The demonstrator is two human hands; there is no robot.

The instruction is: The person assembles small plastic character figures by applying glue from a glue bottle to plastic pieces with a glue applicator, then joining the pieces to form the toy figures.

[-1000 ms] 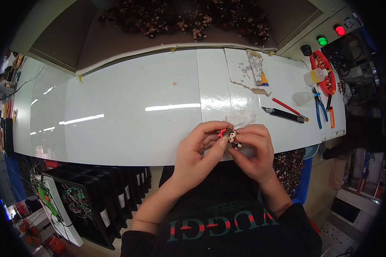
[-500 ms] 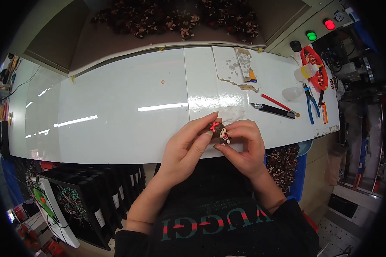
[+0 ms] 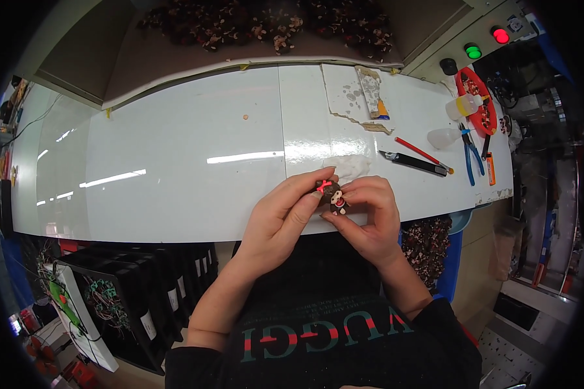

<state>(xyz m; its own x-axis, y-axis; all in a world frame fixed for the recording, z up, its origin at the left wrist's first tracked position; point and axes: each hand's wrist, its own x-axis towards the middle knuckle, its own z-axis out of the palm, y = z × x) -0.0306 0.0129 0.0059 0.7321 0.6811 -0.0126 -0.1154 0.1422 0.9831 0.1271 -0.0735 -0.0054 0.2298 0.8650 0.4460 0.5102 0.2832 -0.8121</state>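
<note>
Between my two hands is a small brown figurine with a pale face and a red bow on its head. My left hand grips it by the head, the thumb and fingers pressed near the bow. On the other side, my right hand pinches its body between thumb and fingers. Both hands are above the near edge of the white table. Just beyond them lies a crumpled white tissue. My fingers hide part of the figurine.
Right of my hands lie a black utility knife, a red brush, blue pliers and squeeze bottles. A red tray of small parts stands behind. Many figurines fill the far booth; more sit in a blue bin below the table.
The figurine has tilted slightly and its bow has turned a little. Both hands keep hold of it and have barely shifted. The whole view has moved slightly.
</note>
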